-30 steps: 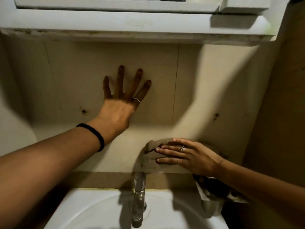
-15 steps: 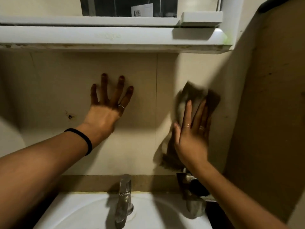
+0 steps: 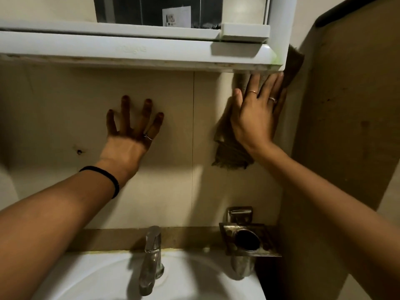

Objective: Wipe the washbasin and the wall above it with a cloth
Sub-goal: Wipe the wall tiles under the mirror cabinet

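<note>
Cloth (image 3: 230,152), brown and rough-woven, is spread flat on the wall (image 3: 168,191) under your right hand (image 3: 254,118). Your palm and straight fingers press it against the tiles; nothing is curled round it. Its top corner reaches up past the right end of the white cabinet (image 3: 129,50), and its lower edge hangs loose below your wrist. The tips of your right fingers are hidden behind the cabinet's bottom lip. You wear two rings on that hand.

Your left hand (image 3: 129,137) is well apart from the cloth, on the other side of the vertical tile joint. It lies flat on the wall with the fingers spread and straight, holding nothing. A ring (image 3: 148,137) sits on one finger and a black band (image 3: 104,176) circles the wrist. A small dark mark (image 3: 79,151) shows on the tile to the left of that hand.

Below your arms is the white washbasin (image 3: 194,278), with a metal tap (image 3: 151,256) standing at its back edge, between your two forearms. Just to the right of the tap a square metal holder (image 3: 249,239) is fixed to the wall, under your right arm. It carries a metal cup (image 3: 242,267) in its round opening; the inside of the cup is dark and you cannot tell what it holds.

In the cabinet above, a white paper label (image 3: 176,16) shows behind the glass.
</note>
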